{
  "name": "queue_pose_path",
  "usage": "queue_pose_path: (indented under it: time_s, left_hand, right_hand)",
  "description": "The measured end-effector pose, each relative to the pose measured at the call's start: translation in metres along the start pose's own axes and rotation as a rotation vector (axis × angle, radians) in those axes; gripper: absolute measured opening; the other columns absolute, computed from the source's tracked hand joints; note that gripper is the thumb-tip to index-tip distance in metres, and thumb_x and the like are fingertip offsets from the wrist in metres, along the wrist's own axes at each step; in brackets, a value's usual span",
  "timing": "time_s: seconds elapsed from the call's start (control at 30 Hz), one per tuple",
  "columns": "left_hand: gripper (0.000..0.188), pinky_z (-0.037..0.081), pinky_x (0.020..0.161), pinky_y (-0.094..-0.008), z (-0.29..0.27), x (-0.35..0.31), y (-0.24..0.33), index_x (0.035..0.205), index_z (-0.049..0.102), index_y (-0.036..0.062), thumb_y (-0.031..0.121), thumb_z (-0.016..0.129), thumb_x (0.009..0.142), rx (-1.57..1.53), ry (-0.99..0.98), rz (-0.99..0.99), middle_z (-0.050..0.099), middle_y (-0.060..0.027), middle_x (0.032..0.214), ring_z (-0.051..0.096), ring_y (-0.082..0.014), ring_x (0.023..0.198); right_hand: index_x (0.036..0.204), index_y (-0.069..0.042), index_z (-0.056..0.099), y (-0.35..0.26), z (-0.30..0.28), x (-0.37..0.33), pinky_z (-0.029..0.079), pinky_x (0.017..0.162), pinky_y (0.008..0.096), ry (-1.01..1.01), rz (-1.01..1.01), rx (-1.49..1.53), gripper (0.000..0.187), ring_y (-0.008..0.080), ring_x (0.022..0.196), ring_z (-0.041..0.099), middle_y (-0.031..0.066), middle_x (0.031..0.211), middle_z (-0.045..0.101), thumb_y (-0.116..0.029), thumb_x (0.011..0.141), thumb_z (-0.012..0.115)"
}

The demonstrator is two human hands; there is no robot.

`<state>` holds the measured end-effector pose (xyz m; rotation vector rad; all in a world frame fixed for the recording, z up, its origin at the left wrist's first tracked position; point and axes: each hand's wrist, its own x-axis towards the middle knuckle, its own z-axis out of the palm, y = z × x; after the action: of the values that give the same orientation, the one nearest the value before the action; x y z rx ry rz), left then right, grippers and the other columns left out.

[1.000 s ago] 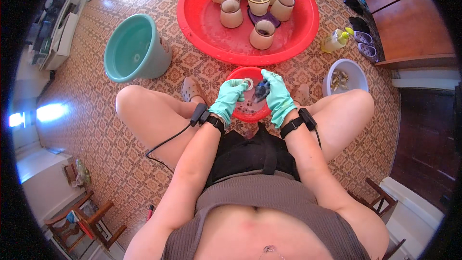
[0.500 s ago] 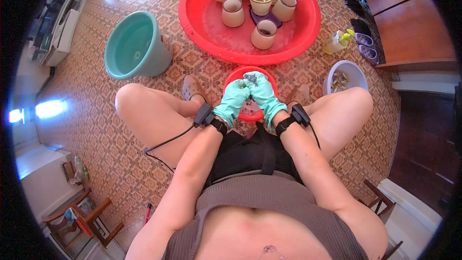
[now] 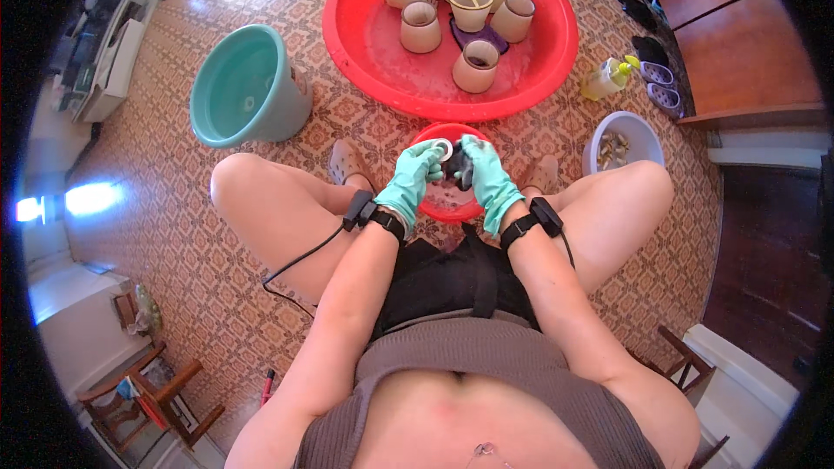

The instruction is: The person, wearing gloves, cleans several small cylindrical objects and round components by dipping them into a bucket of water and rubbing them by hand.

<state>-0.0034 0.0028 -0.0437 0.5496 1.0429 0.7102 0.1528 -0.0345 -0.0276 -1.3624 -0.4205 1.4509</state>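
Both of my hands wear mint-green rubber gloves and are held over a small red basin (image 3: pixel 451 212) between my feet. My left hand (image 3: pixel 413 177) pinches a small whitish ring (image 3: pixel 445 150) at its fingertips. A dark grey, wet-looking cloth or sponge (image 3: pixel 465 168) is gripped in my right hand (image 3: pixel 492 179), just beside the ring but apart from it. In the basin, cloudy water shows with small dark bits in it, which I cannot make out.
A large red tub (image 3: pixel 382 87) ahead holds several beige lampshades (image 3: pixel 475 67) and a purple cloth (image 3: pixel 486 36). Left stands a teal bucket (image 3: pixel 291 113) with water. To the right are a pump bottle (image 3: pixel 605 80), a lavender bowl (image 3: pixel 595 143) of small brass-coloured parts and purple clogs (image 3: pixel 665 97).
My hands have moved apart from being pressed together. The ring now shows in my left fingertips, and the dark cloth or sponge is away from it in my right hand.
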Motion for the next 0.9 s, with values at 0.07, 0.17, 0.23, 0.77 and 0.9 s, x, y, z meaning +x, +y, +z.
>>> queue_pose_path:
  time_s: [0.07, 0.17, 0.23, 0.77, 0.9]
  left_hand:
    - [0.023, 0.049, 0.057, -0.0222, -0.002, 0.004, -0.003, 0.110, 0.063, 0.0029, 0.011, 0.059, 0.089, 0.025, -0.010, -0.011, 0.065, -0.0022, 0.090, 0.058, -0.0086, 0.066]
    - [0.031, 0.053, 0.074, -0.0273, 0.015, 0.002, -0.002, 0.120, 0.057, -0.0007, 0.009, 0.052, 0.090, -0.023, -0.120, 0.053, 0.065, -0.0081, 0.106, 0.065, -0.0169, 0.084]
    - [0.034, 0.053, 0.078, -0.0300, 0.014, -0.004, 0.004, 0.122, 0.055, -0.0019, 0.009, 0.050, 0.090, -0.066, -0.167, 0.054, 0.064, -0.0094, 0.109, 0.064, -0.0192, 0.090]
    - [0.047, 0.046, 0.051, -0.0248, 0.001, -0.003, 0.017, 0.104, 0.064, 0.0087, 0.049, 0.041, 0.097, -0.371, -0.168, -0.112, 0.065, -0.0010, 0.083, 0.059, -0.0113, 0.065]
    - [0.051, 0.045, 0.049, -0.0235, 0.015, -0.011, 0.027, 0.106, 0.063, 0.0089, 0.052, 0.038, 0.097, -0.264, -0.150, -0.126, 0.065, -0.0013, 0.086, 0.059, -0.0113, 0.065]
  right_hand:
    - [0.083, -0.007, 0.061, -0.007, 0.014, -0.007, 0.046, 0.053, 0.0261, -0.263, -0.078, -0.058, 0.020, 0.0101, 0.059, 0.055, -0.0012, 0.071, 0.059, -0.025, 0.092, 0.059]
    - [0.090, -0.004, 0.063, -0.003, 0.013, -0.007, 0.049, 0.064, 0.0242, -0.140, -0.185, -0.116, 0.017, 0.0085, 0.073, 0.059, 0.0002, 0.080, 0.064, -0.017, 0.084, 0.071]
    - [0.091, -0.002, 0.064, -0.008, 0.016, -0.010, 0.049, 0.066, 0.0240, -0.142, -0.248, -0.266, 0.020, 0.0074, 0.075, 0.059, 0.0008, 0.083, 0.066, -0.017, 0.081, 0.074]
    - [0.105, -0.007, 0.058, -0.042, 0.029, -0.029, 0.044, 0.052, 0.0212, -0.245, -0.163, 0.026, 0.024, 0.0086, 0.059, 0.053, 0.0014, 0.084, 0.061, -0.029, 0.094, 0.054]
    - [0.104, -0.007, 0.052, -0.042, 0.025, -0.022, 0.044, 0.049, 0.0217, 0.018, -0.285, -0.070, 0.022, 0.0078, 0.058, 0.052, 0.0036, 0.087, 0.058, -0.025, 0.093, 0.056]
